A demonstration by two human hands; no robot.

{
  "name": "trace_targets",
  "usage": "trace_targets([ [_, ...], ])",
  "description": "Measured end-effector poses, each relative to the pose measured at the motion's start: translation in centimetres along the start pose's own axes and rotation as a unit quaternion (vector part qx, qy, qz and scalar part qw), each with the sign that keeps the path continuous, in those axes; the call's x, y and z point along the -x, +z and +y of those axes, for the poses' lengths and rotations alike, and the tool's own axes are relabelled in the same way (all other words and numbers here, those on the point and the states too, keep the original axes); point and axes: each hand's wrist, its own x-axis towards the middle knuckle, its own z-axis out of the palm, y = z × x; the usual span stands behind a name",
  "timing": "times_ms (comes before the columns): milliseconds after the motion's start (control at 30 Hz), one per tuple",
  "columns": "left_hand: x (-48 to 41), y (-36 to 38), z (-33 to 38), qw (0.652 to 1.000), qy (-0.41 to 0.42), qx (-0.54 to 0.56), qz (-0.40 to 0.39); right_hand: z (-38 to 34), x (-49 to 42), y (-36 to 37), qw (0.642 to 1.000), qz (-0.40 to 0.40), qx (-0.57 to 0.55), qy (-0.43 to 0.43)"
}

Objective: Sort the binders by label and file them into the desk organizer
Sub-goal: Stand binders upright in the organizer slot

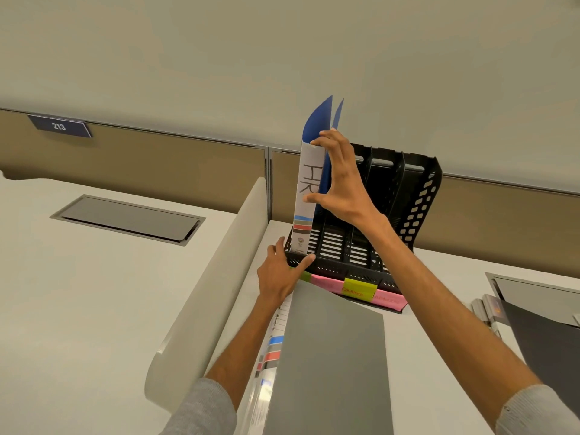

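Beige partition panels (157, 164) back a white worktop (445, 271) where a black desk organizer (420, 196) stands with several upright slots. The blue binder (306, 183), its white spine marked "HR", stands in the leftmost slot with its foot already behind the front lip. The right hand (342, 183) pinches the spine, thumb low near the lettering and fingertips at the top of the label. The left hand (279, 274) is spread against the organizer's front left corner, thumb lying along the lip.

The step looks like seating this binder. To do it well, the binder should go straight down and back until it rests square on the slotted floor, with the left hand bracing the light plastic rack so it does not slide or tip. The covers fan apart at the top, so squeezing them together would help them clear the slot's divider.

Coloured sticky notes (357, 288) along the front edge appear to name the slots; the yellow one seems to read "Finance", the others are too small to tell. A grey binder (329, 356) lies just in front of the organizer, partly covering those notes, and probably waits its turn. A dark folder (546, 340) lies at the right, and a curved desk divider (219, 277) crowds the left hand's side.
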Motion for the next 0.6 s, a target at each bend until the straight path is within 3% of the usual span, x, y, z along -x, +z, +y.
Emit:
trace_targets([
  [133, -0.8, 0.2, 1.2, 0.997, -0.055, 0.005, 0.047, 0.0, 0.6, 0.5, 0.999, 0.021, 0.024, 0.007],
  [600, -0.7, -0.1, 1.0, 0.998, -0.046, 0.029, 0.015, -0.7, -0.4, 0.7, 0.997, 0.021, 0.063, 0.036],
])
